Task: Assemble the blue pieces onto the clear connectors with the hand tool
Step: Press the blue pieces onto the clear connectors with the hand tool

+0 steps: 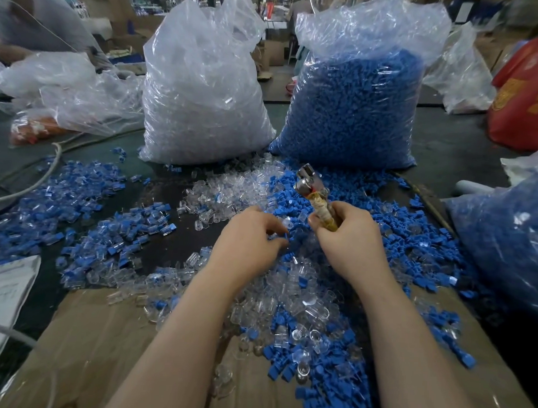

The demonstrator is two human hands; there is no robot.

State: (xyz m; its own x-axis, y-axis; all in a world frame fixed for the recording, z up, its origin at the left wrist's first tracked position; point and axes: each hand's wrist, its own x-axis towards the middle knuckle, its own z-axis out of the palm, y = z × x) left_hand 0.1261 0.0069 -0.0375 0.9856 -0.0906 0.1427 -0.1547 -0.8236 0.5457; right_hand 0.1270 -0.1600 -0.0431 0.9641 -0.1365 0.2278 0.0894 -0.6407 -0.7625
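My right hand [350,240] grips the taped handle of a hand tool [312,190] whose metal head points up and away. My left hand [251,236] hovers just left of it over the mixed pile, its fingers curled around a small clear connector [287,224] and touching a blue piece [286,236]; the grasp is partly hidden. Loose blue pieces [317,352] and clear connectors [228,187] cover the table around both hands. Assembled blue-and-clear parts [79,197] lie in a spread to the left.
A big bag of clear connectors [201,88] and a big bag of blue pieces [353,106] stand at the back. Another blue-filled bag [504,236] sits at the right, a red bag [527,97] behind it. Cardboard [98,350] lies in front, cables [34,177] at left.
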